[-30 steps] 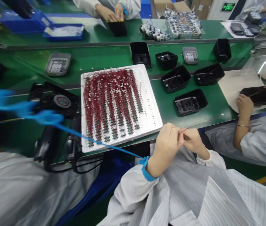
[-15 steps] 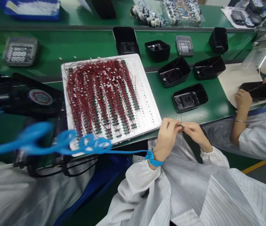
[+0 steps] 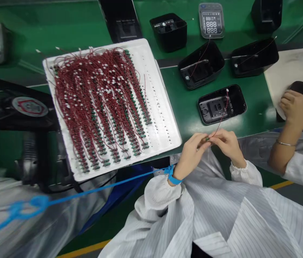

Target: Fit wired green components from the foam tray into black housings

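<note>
In the head view my left hand (image 3: 191, 154), a blue strap on its wrist, pinches a small green circuit board (image 3: 207, 139) at the table's front edge. The fingertips of my right hand (image 3: 228, 145) close on the same board from the other side. A thin red wire (image 3: 218, 124) runs up from the board over an open black housing (image 3: 203, 101) just beyond my hands. To the left, a white foam tray (image 3: 164, 134) carries rows of similar boards with red wires and white connectors.
Several black housings (image 3: 201, 66) and a display unit (image 3: 211, 21) stand behind. At far left is a black device with a red emblem (image 3: 30, 106). A coiled blue cord (image 3: 87, 191) leads from my left wrist. On the right, a co-worker's hand (image 3: 295, 107) is at another black housing.
The camera view has come closer to the table. The red wire now lies over the black housing, and the blue cord is stretched straighter. Both my hands keep hold of the small board.
</note>
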### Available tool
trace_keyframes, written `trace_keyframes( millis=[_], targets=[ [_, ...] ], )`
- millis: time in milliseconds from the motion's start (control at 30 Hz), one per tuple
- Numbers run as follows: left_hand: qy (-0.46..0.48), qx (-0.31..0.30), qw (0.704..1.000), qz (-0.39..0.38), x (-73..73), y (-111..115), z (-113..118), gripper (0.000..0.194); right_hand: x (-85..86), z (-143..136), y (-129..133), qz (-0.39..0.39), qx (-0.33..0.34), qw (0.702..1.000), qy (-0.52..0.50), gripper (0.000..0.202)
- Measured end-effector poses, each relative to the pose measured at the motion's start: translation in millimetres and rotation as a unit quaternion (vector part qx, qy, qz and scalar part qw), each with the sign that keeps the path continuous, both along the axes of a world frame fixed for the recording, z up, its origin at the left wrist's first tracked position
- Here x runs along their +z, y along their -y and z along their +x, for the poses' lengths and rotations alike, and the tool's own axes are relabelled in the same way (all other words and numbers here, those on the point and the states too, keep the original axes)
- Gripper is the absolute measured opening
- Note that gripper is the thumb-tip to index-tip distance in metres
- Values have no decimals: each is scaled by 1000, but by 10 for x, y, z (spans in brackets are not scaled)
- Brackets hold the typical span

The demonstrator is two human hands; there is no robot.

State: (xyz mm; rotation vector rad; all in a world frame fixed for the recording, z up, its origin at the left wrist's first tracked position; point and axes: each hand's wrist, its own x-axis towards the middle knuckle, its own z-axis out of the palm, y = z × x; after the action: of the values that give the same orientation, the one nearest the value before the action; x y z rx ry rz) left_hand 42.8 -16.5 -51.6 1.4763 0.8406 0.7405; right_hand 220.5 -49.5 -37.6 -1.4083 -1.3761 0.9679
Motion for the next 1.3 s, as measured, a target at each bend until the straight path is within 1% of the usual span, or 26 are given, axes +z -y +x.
trace_keyframes(
  millis=[67, 167, 233, 300, 433, 533, 633, 733, 767, 833, 867, 900, 1000, 1100, 1200, 1267, 1300],
  targets=[
    [18, 14, 998, -51, -15, -75, 71, 20, 26, -10, -22, 30, -6, 996, 79, 22],
    [36, 34, 995, -84, -44, -161, 201, 21, 96, -37, -29, 58, -55, 975, 206, 22],
    [67, 41, 993, -92, -59, -194, 281, 23, 148, -56, -29, 71, -80, 963, 247, 22],
    [103, 50, 989, -95, -73, -218, 341, 23, 188, -68, -31, 89, -91, 956, 263, 21],
    [126, 48, 989, -67, -97, -267, 379, 21, 202, -55, -38, 125, -117, 948, 269, 17],
    [127, 38, 990, -52, -110, -301, 352, 24, 157, -2, -49, 106, -138, 956, 236, 14],
    [132, 0, 990, -53, -119, -310, 314, 28, 92, 65, -70, 81, -129, 975, 161, 19],
    [125, -46, 987, -86, -108, -288, 301, 25, 53, 94, -75, 75, -104, 985, 115, 25],
    [118, -52, 987, -95, -95, -279, 305, 21, 49, 91, -70, 74, -105, 985, 116, 25],
    [85, -43, 991, -92, -53, -271, 326, 11, 51, 75, -55, 75, -123, 981, 134, 23],
    [59, -30, 995, -77, -26, -275, 343, 8, 52, 67, -50, 76, -136, 977, 144, 22],
    [25, -15, 998, -55, 5, -287, 364, 9, 53, 63, -51, 76, -149, 974, 152, 20],
    [-93, 11, 995, 25, 96, -361, 455, 23, 42, 80, -109, 60, -164, 973, 150, 15],
    [-177, 28, 980, 86, 158, -461, 561, 35, 42, 135, -251, 48, -138, 980, 136, 12],
    [-204, 40, 973, 96, 160, -553, 619, 35, 92, 193, -415, 56, -109, 979, 165, 9],
    [-190, 53, 976, 91, 106, -586, 610, 29, 149, 232, -509, 59, -87, 971, 217, 9],
    [-172, 71, 978, 94, 58, -589, 593, 27, 178, 253, -552, 60, -80, 965, 244, 8]
  ],
)
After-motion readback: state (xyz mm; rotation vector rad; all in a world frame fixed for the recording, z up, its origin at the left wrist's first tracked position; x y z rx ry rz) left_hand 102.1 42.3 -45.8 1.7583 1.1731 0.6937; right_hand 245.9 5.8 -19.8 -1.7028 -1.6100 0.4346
